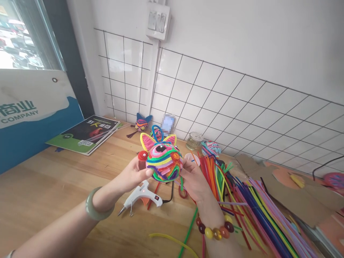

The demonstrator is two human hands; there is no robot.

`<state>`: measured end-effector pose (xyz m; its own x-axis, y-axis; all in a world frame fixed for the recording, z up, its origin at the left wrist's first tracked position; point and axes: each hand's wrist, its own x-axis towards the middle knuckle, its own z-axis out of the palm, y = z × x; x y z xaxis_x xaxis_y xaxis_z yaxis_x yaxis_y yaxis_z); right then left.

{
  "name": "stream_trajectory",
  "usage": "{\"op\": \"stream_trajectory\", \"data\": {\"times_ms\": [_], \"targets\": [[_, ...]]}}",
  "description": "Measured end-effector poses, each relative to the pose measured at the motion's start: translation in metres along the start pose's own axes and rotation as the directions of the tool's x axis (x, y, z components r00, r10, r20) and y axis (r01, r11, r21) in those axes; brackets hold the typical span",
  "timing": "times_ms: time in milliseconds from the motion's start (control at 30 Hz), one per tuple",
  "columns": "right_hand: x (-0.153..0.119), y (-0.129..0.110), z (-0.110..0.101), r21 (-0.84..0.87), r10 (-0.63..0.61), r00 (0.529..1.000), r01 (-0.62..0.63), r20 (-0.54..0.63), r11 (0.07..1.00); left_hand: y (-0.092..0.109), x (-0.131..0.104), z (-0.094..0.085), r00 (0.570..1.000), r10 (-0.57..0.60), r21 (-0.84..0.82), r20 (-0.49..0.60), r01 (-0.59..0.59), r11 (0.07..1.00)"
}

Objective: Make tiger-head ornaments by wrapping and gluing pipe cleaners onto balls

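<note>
Between both hands is a round pipe-cleaner ornament (pixel 163 161) with wavy coloured stripes, pink ears edged in yellow, a dark eye and a blue loop on top. My left hand (pixel 134 170) grips its left side, the thumb pressed low on the front, beside a red coil (pixel 142 155). On the opposite side, the fingers of my right hand (pixel 192 177) close around its edge; some fingertips are hidden behind it. The ornament is held above the wooden table (pixel 80 204). Below it lies a white hot glue gun (pixel 141 195), its nozzle pointing lower left and its light glowing.
Bundles of pipe cleaners (pixel 268 208) spread across the right side, beside cardboard (pixel 314 193). At the back are a finished-looking ornament (pixel 142 123), a glass jar (pixel 194 140) and a blurred phone (pixel 168 124). A magazine (pixel 86 134) lies left. A wire grid (pixel 201 89) lines the wall.
</note>
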<state>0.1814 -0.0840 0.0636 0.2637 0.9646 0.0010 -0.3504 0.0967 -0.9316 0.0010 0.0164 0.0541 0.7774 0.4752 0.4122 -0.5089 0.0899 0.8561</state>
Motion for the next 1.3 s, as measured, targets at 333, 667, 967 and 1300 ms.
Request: {"op": "stream_trajectory", "data": {"times_ms": [333,667,967,1300], "targets": [[-0.002,-0.001,0.003,-0.018,0.021,1.000,-0.022,-0.003,1.000,-0.003,0.000,-0.010,0.998,-0.053,-0.012,0.030,0.053,0.999],[-0.001,-0.005,0.006,-0.048,0.021,1.000,-0.021,0.006,0.999,0.000,0.004,-0.007,1.000,-0.022,-0.034,0.012,0.023,0.999],[0.000,-0.001,0.000,-0.222,-0.066,0.995,0.050,-0.068,0.974,-0.006,0.008,-0.005,0.996,-0.062,-0.092,-0.068,0.055,0.994],[-0.016,-0.013,-0.001,-0.635,-0.248,0.969,0.182,-0.016,0.751,-0.003,0.012,0.001,0.942,-0.065,0.022,-0.329,0.076,0.997]]}}
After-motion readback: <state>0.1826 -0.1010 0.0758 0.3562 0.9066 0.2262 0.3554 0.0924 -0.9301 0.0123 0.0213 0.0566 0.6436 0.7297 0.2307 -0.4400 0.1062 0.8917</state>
